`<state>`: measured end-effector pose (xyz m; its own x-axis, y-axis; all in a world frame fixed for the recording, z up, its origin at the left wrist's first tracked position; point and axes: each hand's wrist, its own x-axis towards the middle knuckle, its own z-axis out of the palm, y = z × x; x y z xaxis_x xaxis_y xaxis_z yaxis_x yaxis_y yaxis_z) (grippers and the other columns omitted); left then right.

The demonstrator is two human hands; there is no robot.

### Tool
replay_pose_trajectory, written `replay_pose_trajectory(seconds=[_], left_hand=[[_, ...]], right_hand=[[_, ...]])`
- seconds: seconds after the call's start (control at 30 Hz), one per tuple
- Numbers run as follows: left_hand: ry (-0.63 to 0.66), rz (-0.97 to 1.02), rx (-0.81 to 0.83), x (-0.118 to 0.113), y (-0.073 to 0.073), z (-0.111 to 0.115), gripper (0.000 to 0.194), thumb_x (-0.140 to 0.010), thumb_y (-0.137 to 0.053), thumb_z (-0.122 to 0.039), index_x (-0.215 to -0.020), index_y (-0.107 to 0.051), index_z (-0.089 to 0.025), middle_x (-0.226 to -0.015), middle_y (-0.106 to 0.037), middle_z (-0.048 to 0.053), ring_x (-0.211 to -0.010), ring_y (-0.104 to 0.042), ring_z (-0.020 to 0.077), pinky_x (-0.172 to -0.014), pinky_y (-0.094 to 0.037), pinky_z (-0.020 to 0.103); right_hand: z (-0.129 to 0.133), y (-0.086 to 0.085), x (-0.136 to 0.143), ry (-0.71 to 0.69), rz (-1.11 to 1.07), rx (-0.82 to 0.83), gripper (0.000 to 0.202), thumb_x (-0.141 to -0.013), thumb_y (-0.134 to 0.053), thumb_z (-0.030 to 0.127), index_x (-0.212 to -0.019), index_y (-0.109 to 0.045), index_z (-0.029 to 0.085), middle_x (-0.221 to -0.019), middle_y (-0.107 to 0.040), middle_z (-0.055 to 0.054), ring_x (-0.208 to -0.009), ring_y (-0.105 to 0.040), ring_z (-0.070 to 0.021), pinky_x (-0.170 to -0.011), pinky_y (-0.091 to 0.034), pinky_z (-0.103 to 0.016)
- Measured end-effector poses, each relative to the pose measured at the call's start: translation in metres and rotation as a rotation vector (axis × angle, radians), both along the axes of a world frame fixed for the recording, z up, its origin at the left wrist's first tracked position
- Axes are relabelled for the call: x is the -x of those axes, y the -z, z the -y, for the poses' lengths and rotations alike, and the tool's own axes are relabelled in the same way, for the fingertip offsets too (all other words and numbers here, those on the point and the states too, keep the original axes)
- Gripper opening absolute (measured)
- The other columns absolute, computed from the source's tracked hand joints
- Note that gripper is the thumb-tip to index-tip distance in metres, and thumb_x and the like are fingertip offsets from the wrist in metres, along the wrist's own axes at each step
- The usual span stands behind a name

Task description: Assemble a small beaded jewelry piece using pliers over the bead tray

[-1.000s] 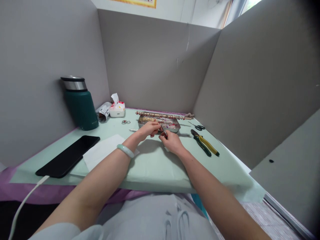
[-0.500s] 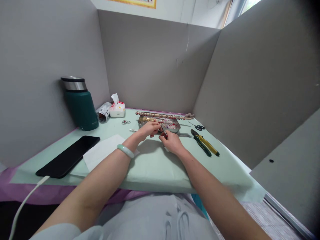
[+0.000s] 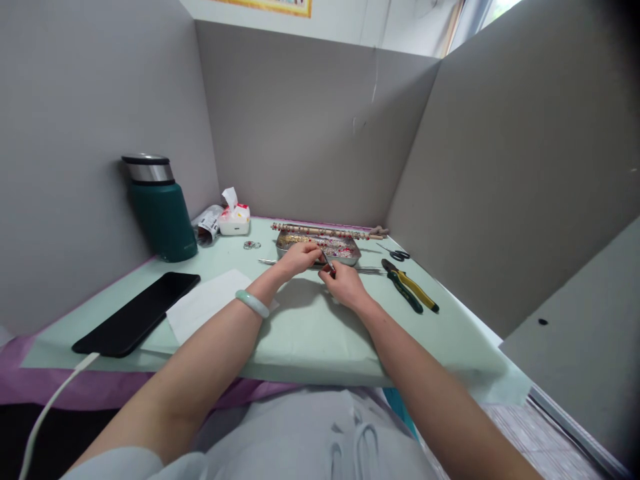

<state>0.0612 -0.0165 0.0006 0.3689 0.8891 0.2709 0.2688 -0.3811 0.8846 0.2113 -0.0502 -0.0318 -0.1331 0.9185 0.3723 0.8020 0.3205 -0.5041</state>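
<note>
Gray partitions [image 3: 315, 120] enclose the covered table [image 3: 310, 340]. Before the metal tray [image 3: 354, 257], the right hand [image 3: 346, 283] is closed around a slender tool [image 3: 327, 259], which slants toward the left hand [image 3: 300, 259]. The latter's fingers curl near the tray; whether they grip anything cannot be determined. Pliers [image 3: 406, 293] lie right of the tray.

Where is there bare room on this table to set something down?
The pale green cover lies bare near its front edge between left forearm and right forearm, and between right forearm and yellow and green pliers. Crowded: around the rectangular metal bead tray, with beaded wooden rods behind, left hand and right hand in front.
</note>
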Motion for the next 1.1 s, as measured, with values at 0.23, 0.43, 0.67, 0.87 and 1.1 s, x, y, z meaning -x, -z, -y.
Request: replay_pose_trajectory(seconds=[0.23, 0.43, 0.67, 0.87, 1.1], left_hand=[[0.011, 0.053, 0.036, -0.0008, -0.0014, 0.0030, 0.016, -0.074, -0.049, -0.025, -0.067, -0.057, -0.014, -0.047, -0.034, -0.006, -0.042, -0.030, 0.0057, -0.041, -0.023, 0.020], [0.019, 0.030, -0.018, -0.0006, 0.0005, 0.0004, 0.017, -0.076, -0.046, -0.025, -0.069, -0.057, -0.014, -0.046, -0.035, -0.006, -0.043, -0.031, 0.0071, -0.043, -0.025, 0.021], [-0.081, -0.150, -0.223, -0.0006, 0.0028, -0.0042, 0.020, -0.076, -0.044, -0.024, -0.066, -0.059, -0.014, -0.054, -0.044, -0.003, -0.054, -0.038, 0.0092, -0.052, -0.029, 0.021], [-0.122, -0.235, -0.348, 0.0000, 0.0033, -0.0061, 0.024, -0.077, -0.043, -0.025, -0.068, -0.062, -0.014, -0.059, -0.050, -0.002, -0.059, -0.042, 0.0102, -0.058, -0.030, 0.023], [-0.084, -0.120, -0.246, -0.0011, 0.0043, -0.0059, 0.025, -0.076, -0.044, -0.029, -0.070, -0.062, -0.014, -0.055, -0.047, -0.003, -0.058, -0.042, 0.0105, -0.056, -0.033, 0.022]], right_hand=[[-0.0010, 0.0005, -0.0002, -0.003, -0.008, -0.010, 0.022, -0.081, -0.048, 0.034, -0.088, -0.061, 0.018, -0.072, -0.065, -0.003, -0.064, -0.055, -0.0162, -0.058, -0.034, -0.024], [-0.0003, -0.0007, 0.0003, -0.011, -0.015, -0.020, 0.021, -0.081, -0.048, 0.034, -0.088, -0.061, 0.018, -0.072, -0.064, -0.003, -0.065, -0.055, -0.0160, -0.060, -0.035, -0.024], [-0.0005, -0.0018, 0.0003, 0.018, 0.000, -0.001, 0.021, -0.080, -0.048, 0.035, -0.083, -0.061, 0.019, -0.069, -0.063, -0.003, -0.062, -0.053, -0.0157, -0.057, -0.033, -0.024], [-0.0015, -0.0001, 0.0004, 0.021, -0.003, -0.015, 0.020, -0.080, -0.048, 0.035, -0.083, -0.060, 0.019, -0.067, -0.062, -0.002, -0.063, -0.053, -0.0158, -0.057, -0.032, -0.024], [-0.0018, -0.0001, 0.0006, 0.011, -0.006, -0.026, 0.020, -0.080, -0.048, 0.034, -0.086, -0.059, 0.019, -0.070, -0.063, -0.002, -0.064, -0.054, -0.0160, -0.059, -0.034, -0.025]])
